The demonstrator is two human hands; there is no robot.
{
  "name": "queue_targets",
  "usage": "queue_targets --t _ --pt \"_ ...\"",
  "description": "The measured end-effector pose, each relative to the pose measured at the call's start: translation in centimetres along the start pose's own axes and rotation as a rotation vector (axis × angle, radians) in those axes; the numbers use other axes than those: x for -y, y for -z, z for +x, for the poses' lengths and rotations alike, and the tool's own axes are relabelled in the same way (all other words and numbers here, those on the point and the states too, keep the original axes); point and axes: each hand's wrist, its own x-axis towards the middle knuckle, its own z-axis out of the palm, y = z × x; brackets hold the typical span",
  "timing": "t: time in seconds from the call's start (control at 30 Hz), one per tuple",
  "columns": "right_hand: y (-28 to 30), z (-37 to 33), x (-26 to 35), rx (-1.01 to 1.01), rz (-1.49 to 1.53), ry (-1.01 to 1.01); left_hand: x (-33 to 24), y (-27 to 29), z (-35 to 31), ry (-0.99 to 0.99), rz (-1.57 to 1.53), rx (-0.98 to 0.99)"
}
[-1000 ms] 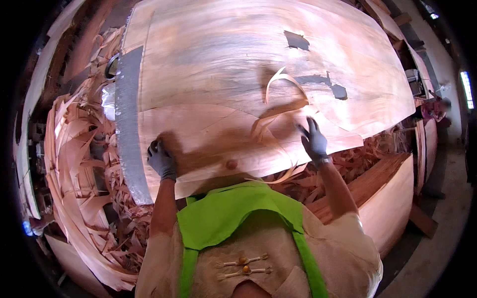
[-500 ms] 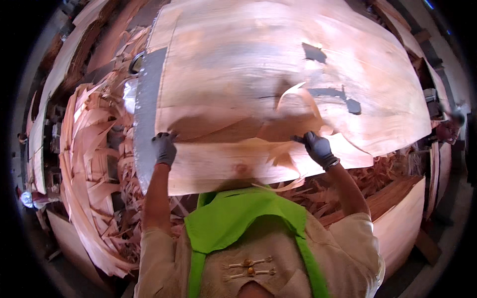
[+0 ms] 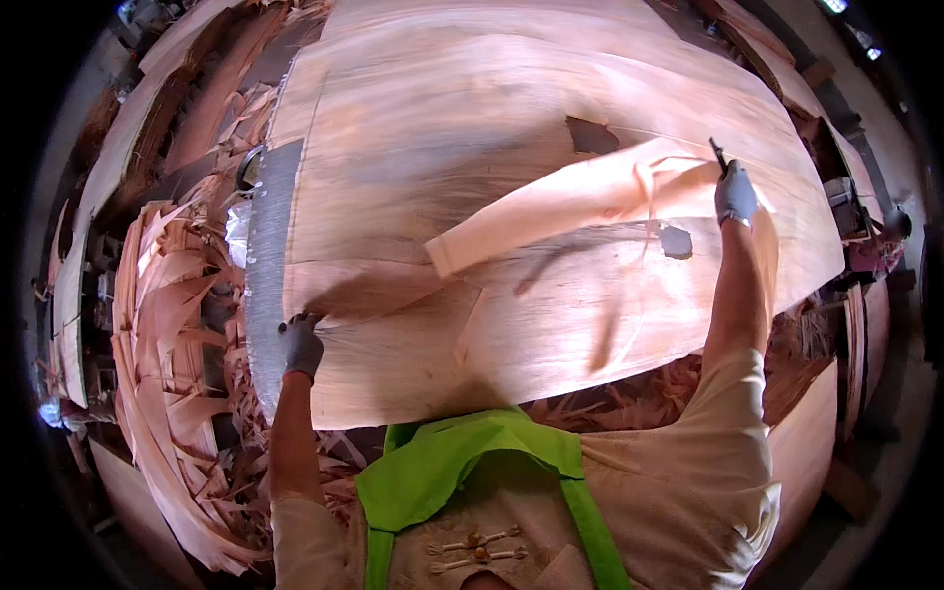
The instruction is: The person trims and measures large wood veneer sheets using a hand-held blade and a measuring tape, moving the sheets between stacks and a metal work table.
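Note:
A large, pale sheet of wood veneer (image 3: 423, 128) lies before me, with ragged holes showing grey beneath. My left hand (image 3: 302, 346), in a grey glove with dark fingertips, rests at the sheet's left edge, fingers somewhat apart. At the right, my right hand (image 3: 736, 195) is raised over the sheet and closed around a slim dark tool (image 3: 718, 152), possibly a knife. A long loose veneer strip (image 3: 551, 206) hangs in the air from that same hand, its free end toward the left. Where the hand grips the strip is partly hidden.
Left of the sheet runs a grey edge strip (image 3: 265, 285). Beyond it lies a heap of torn veneer scraps (image 3: 172, 324), with more scraps (image 3: 629, 393) under the front edge. Veneer stacks (image 3: 801, 433) stand at the right. Another person (image 3: 880, 256) is at the far right.
My right hand has swung up and to the right, lifting the veneer strip off the sheet's near side. My left hand has shifted slightly toward me and left.

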Motion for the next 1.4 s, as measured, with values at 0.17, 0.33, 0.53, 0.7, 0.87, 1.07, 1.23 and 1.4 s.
queue_targets --t 0.17,0.33,0.53,0.7,0.87,1.07,1.23,1.4 --pt "0.4 4.8 5.0 -0.021 0.198 0.061 0.0 -2.0 -0.2 0.069 -0.141 -0.103" --pt "5.4 6.6 19.7 -0.104 0.671 0.2 1.7 -4.8 -1.4 0.038 -0.052 -0.296" --pt "12.9 11.9 36.6 -0.14 1.753 0.307 1.7 -2.9 0.0 0.131 -0.198 -0.168" --pt "18.8 14.1 46.3 -0.019 1.792 0.322 -0.5 2.0 -1.4 0.254 -0.298 -0.434" --pt "22.3 9.5 49.0 0.139 2.06 0.26 -2.8 12.0 -6.4 0.163 -0.343 -0.54" --pt "25.3 -2.1 47.8 0.424 2.206 0.271 -6.7 24.4 -0.7 -0.099 -0.612 -0.692" --pt "25.1 -11.5 43.7 0.694 2.182 0.277 -15.5 39.1 6.6 -0.332 -1.098 -0.484" --pt "23.2 -16.3 38.6 0.784 2.059 0.249 -18.5 39.2 6.2 -0.466 -1.338 -0.287"
